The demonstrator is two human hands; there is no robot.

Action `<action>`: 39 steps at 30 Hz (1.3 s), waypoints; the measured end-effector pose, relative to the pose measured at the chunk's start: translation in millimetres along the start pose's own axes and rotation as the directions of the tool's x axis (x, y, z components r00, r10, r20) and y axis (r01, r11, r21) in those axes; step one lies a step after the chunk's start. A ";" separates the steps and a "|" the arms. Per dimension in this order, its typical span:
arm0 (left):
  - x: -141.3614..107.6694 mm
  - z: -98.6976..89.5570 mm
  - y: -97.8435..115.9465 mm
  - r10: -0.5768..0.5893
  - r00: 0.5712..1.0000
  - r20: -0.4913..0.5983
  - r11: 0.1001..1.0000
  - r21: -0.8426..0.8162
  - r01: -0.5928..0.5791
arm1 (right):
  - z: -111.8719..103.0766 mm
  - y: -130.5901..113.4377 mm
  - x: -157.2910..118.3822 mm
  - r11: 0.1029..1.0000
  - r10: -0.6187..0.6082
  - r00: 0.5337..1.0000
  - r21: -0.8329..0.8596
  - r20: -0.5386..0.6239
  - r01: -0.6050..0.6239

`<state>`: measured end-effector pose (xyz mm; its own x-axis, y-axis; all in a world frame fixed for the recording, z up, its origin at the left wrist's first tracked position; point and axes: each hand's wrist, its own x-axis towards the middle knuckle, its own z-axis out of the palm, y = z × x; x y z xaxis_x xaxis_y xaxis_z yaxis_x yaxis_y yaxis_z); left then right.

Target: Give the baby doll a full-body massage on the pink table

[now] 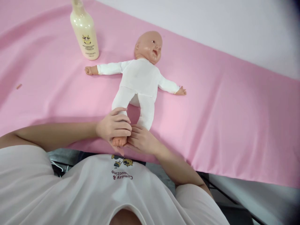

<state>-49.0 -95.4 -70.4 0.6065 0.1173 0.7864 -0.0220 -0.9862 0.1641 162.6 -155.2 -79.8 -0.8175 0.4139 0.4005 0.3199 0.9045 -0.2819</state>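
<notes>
On pink sheet (pixel 222 125), left hand (pixel 113 126) clasping doll foot (pixel 119 141)

Your left hand (pixel 114 125) covers the ankle and lower shin of the doll (pixel 140 78), so only the toes of one foot show below your fingers. Your right hand (pixel 142 139) hides the doll's other foot entirely. Far beyond your left hand, the top of the bottle (pixel 84 34) is cut off by the upper edge, and its label print is too small to read. Nearer than your hands, your shirt's (pixel 93 187) print is partly folded under.
</notes>
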 end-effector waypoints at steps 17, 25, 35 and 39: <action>4.0 -0.2 3.8 0.164 0.982 0.093 0.978 -0.145 -0.149 | -16.8 0.8 7.4 0.993 -0.082 0.962 0.066 -0.262 0.103; 0.3 2.8 10.1 0.129 0.974 0.185 0.957 -0.281 -0.073 | -9.2 7.2 -2.0 0.993 0.065 0.990 0.106 -0.126 -0.051; 0.4 6.8 10.0 -0.066 0.937 0.342 0.905 -0.375 0.201 | -7.5 5.2 0.8 0.977 0.211 0.977 0.038 -0.002 -0.211; -5.8 6.2 0.3 0.006 0.988 0.157 0.983 -0.181 0.022 | -5.5 5.2 0.1 0.990 0.139 0.981 -0.001 -0.138 -0.141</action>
<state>-47.6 -97.0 -78.6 0.7239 0.0911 0.6838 -0.1521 -0.9458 0.2870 166.9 -149.8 -76.5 -0.6912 0.5460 0.4734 0.4322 0.8374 -0.3347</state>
